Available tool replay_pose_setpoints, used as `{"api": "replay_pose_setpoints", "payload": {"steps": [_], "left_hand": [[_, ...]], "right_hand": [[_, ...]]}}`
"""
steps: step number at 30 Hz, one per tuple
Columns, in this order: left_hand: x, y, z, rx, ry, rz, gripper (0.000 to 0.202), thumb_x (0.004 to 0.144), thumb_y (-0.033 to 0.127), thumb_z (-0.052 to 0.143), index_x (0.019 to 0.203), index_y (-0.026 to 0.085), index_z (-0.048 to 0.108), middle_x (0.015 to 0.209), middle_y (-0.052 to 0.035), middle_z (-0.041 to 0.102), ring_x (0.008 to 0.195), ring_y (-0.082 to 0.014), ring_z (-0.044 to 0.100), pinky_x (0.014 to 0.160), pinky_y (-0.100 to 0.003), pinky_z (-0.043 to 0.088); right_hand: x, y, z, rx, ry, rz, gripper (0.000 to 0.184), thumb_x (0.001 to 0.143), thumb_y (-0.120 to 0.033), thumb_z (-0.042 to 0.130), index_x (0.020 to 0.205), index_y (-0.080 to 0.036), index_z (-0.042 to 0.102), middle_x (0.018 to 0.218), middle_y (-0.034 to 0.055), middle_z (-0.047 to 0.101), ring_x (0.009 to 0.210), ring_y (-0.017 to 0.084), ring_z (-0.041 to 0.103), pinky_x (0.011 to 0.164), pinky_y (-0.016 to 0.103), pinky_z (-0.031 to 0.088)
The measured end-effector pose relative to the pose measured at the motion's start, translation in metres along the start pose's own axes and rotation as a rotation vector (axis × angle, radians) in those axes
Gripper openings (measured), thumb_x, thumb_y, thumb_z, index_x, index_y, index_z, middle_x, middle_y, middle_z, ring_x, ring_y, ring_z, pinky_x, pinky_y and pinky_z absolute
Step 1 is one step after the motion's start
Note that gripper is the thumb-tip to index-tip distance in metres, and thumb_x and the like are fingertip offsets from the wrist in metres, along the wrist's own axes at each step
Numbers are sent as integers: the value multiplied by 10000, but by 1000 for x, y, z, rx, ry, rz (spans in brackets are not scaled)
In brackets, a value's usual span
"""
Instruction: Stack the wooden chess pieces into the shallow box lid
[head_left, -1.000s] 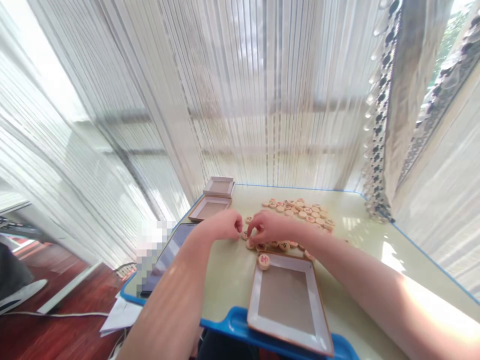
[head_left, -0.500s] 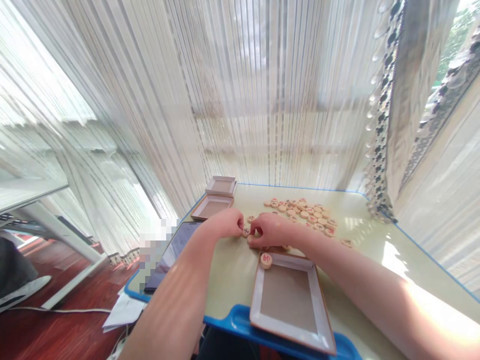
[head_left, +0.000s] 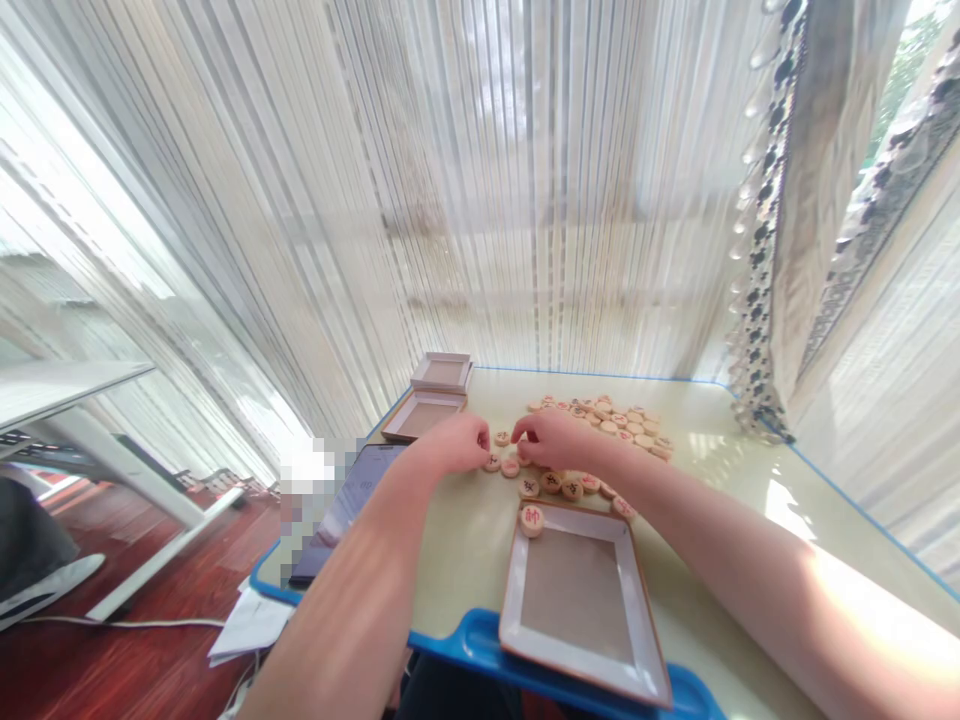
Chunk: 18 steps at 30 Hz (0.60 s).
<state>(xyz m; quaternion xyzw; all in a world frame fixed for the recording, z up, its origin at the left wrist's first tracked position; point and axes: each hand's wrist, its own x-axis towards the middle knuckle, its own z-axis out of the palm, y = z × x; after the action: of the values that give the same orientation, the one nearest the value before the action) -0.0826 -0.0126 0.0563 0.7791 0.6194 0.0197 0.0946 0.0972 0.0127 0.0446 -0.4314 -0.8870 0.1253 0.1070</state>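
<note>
Chinese chess pieces, round and pale with red or black characters, lie on the table. My left hand (head_left: 466, 441) is closed with its fingers curled, beside a black-marked piece (head_left: 491, 462); anything inside it is hidden. Thumb and fingers of my right hand (head_left: 549, 440) are curved but apart, just above a piece partly covered by the thumb. Between the hands lie a red-marked piece (head_left: 510, 467) and another black-marked piece (head_left: 502, 438). Closer to me, several pieces (head_left: 572, 487) line the far edge of a shallow box (head_left: 512, 600). One red-marked piece (head_left: 532, 520) sits in its far left corner.
More pieces (head_left: 634, 428) are clustered beyond my right forearm. Two shallow boxes (head_left: 424, 412) stand at the far left, near a tablet or phone (head_left: 349, 510). The table (head_left: 450, 560) has a blue rim, with curtains (head_left: 480, 200) behind it.
My right hand has moved up and slightly right, its fingers parting. A red-marked piece and the row by the box now show. My left hand has barely moved.
</note>
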Motion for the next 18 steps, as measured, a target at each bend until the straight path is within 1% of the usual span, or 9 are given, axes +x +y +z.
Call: {"api": "replay_pose_setpoints", "payload": {"steps": [3, 5, 8, 10, 11, 13, 15, 17, 18], "left_hand": [[-3, 4, -3, -17, -27, 23, 156, 610, 286, 586, 738, 204, 622, 743, 3, 647, 677, -145, 568, 526, -224, 358], [-4, 7, -3, -20, -26, 24, 170, 612, 289, 582, 755, 207, 621, 768, 2, 650, 688, -147, 568, 530, -225, 360], [-2, 8, -1, -9, 8, 20, 180, 631, 293, 568, 778, 203, 623, 795, -12, 652, 716, -160, 573, 553, -231, 372], [1, 7, 2, 3, 49, 15, 186, 653, 308, 558, 788, 199, 625, 800, -24, 652, 723, -169, 578, 571, -239, 380], [2, 7, 4, 10, 68, 12, 185, 664, 312, 552, 790, 199, 627, 802, -28, 653, 725, -172, 580, 575, -243, 381], [4, 5, 8, 18, 96, 0, 173, 680, 301, 543, 794, 204, 629, 811, -31, 657, 731, -176, 584, 575, -247, 381], [5, 6, 11, 7, 127, -7, 163, 703, 293, 535, 806, 207, 628, 823, -31, 661, 745, -176, 589, 590, -249, 392], [8, 9, 14, -17, 203, 0, 196, 760, 338, 501, 826, 199, 623, 852, -41, 662, 785, -179, 592, 652, -259, 415], [11, 11, 15, -29, 254, 11, 251, 803, 378, 456, 830, 190, 620, 872, -52, 661, 818, -183, 592, 698, -268, 422]], "right_hand": [[3, 17, -8, -22, 51, 89, 268, 740, -255, 485, 898, -212, 698, 821, 44, 680, 722, 163, 584, 625, 245, 404], [4, 32, -15, -1, 70, 207, 261, 747, -269, 486, 889, -209, 697, 871, 55, 680, 743, 178, 591, 622, 257, 416], [4, 57, -27, 34, 120, 324, 292, 771, -289, 478, 962, -205, 682, 972, 76, 664, 816, 206, 595, 652, 278, 436], [3, 71, -33, -20, 184, 381, 335, 778, -273, 486, 1059, -198, 650, 1092, 99, 623, 943, 240, 572, 763, 311, 434], [3, 77, -36, -39, 193, 428, 361, 787, -265, 481, 1110, -196, 626, 1154, 107, 592, 1010, 255, 549, 827, 330, 417], [2, 87, -39, -42, 170, 520, 402, 806, -247, 463, 1187, -189, 578, 1226, 118, 547, 1098, 266, 508, 901, 348, 384], [0, 93, -39, 4, 118, 577, 419, 827, -257, 444, 1224, -173, 549, 1237, 125, 546, 1114, 260, 510, 898, 336, 396], [-1, 95, -38, 43, 99, 582, 445, 843, -300, 431, 1256, -157, 519, 1249, 128, 544, 1120, 255, 514, 876, 321, 417], [-2, 95, -37, 59, 97, 575, 465, 852, -324, 420, 1277, -152, 496, 1275, 128, 526, 1137, 252, 504, 882, 317, 416]]}}
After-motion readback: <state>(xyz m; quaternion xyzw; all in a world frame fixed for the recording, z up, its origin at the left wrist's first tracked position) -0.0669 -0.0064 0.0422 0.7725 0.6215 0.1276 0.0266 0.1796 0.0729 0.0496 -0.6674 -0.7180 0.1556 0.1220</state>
